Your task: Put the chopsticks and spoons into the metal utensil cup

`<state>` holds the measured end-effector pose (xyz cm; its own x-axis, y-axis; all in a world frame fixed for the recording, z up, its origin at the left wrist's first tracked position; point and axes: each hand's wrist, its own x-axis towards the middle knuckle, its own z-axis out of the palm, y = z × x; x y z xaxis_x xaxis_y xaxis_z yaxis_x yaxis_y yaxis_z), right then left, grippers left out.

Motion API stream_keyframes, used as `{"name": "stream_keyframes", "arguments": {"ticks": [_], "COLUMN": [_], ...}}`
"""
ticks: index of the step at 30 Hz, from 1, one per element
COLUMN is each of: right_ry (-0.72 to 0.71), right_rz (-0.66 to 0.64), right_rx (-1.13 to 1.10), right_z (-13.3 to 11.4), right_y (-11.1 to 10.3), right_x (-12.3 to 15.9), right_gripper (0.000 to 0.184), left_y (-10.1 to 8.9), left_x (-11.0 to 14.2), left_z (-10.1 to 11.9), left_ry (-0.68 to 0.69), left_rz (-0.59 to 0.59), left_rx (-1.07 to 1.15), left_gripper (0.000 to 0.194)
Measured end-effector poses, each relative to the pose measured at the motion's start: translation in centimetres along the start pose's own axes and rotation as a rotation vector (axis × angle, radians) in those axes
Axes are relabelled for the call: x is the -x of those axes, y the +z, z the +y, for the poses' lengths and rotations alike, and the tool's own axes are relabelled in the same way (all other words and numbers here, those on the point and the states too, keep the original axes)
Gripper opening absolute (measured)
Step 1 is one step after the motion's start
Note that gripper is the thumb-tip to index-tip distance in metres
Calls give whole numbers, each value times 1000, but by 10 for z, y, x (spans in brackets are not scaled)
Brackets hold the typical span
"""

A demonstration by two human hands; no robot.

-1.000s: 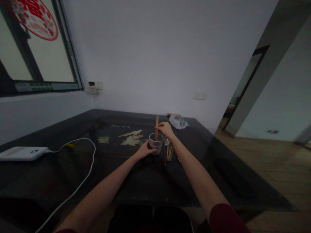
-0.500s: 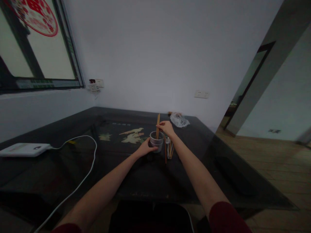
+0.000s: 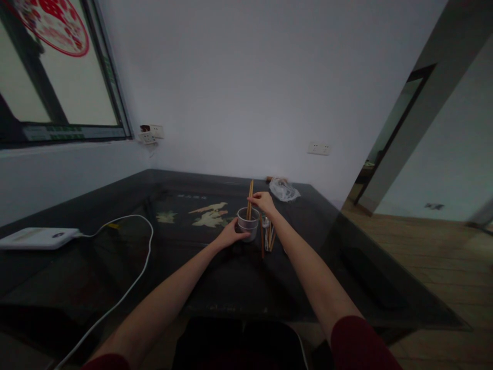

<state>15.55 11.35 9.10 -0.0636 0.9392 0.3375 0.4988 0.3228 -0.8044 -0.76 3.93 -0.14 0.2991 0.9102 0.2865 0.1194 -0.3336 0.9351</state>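
Observation:
A grey cup (image 3: 248,228) stands upright on the dark table. My left hand (image 3: 230,234) is closed around its left side, the thumb across the front. Wooden chopsticks (image 3: 250,198) stand nearly upright in the cup, their lower ends hidden inside it. Near their middle, my right hand (image 3: 262,200) pinches them from the right. Just right of the cup lie more chopsticks (image 3: 263,242) and a spoon (image 3: 265,222), partly hidden by my right wrist.
A clear plastic bag (image 3: 284,190) lies at the table's (image 3: 185,277) far edge by the wall. On the left, a white flat device (image 3: 40,238) has a white cable (image 3: 148,246) running off the near edge. A dark long object (image 3: 372,277) rests at the right.
The view has shifted very slightly. Both hands keep their hold on the cup and the chopsticks, with no clear movement.

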Motion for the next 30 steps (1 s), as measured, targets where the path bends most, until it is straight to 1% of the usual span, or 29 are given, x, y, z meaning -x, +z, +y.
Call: {"name": "stream_keyframes", "arguments": {"ticks": [9, 16, 21, 26, 30], "right_ry": [20, -2, 23, 38, -13], "right_rz": [-58, -50, -58, -47, 6], "right_rx": [-145, -126, -149, -154, -135], "right_z": [2, 0, 0, -2, -1], "right_y": [1, 2, 1, -4, -17], "right_x": [-2, -1, 0, 2, 7], "right_gripper": [12, 12, 14, 22, 20], "left_y": [-1, 0, -2, -4, -4], "left_x": [1, -1, -4, -4, -3], "left_z": [3, -4, -11, -11, -9], "left_ry": [-22, -24, -9, -2, -10], "left_rz": [1, -15, -9, -36, -37], "left_rx": [-34, 44, 18, 34, 41], "left_gripper": [69, 72, 76, 74, 71]}}
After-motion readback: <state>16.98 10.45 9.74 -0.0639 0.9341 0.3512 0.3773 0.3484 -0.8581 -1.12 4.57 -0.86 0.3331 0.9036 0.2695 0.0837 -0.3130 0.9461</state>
